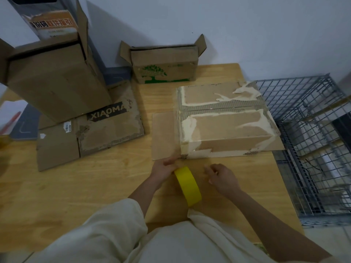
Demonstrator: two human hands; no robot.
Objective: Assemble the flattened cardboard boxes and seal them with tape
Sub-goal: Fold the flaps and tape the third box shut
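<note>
A low cardboard box (228, 130) with torn pale tape marks lies on the wooden table (85, 190), its left flap (164, 135) folded out flat. A shiny strip of clear tape runs down the box's left edge towards my left hand. My left hand (163, 168) grips the top of a yellow tape roll (188, 185) just in front of the box's near left corner. My right hand (222, 177) hovers beside the roll with curled, blurred fingers; whether it pinches any tape is unclear.
A flattened box printed XIAOMAI (106, 128) lies at the left under a tall upright box (57, 78). An open box with a green tree print (163, 69) stands at the back wall. A wire cage (313, 149) sits off the table's right edge.
</note>
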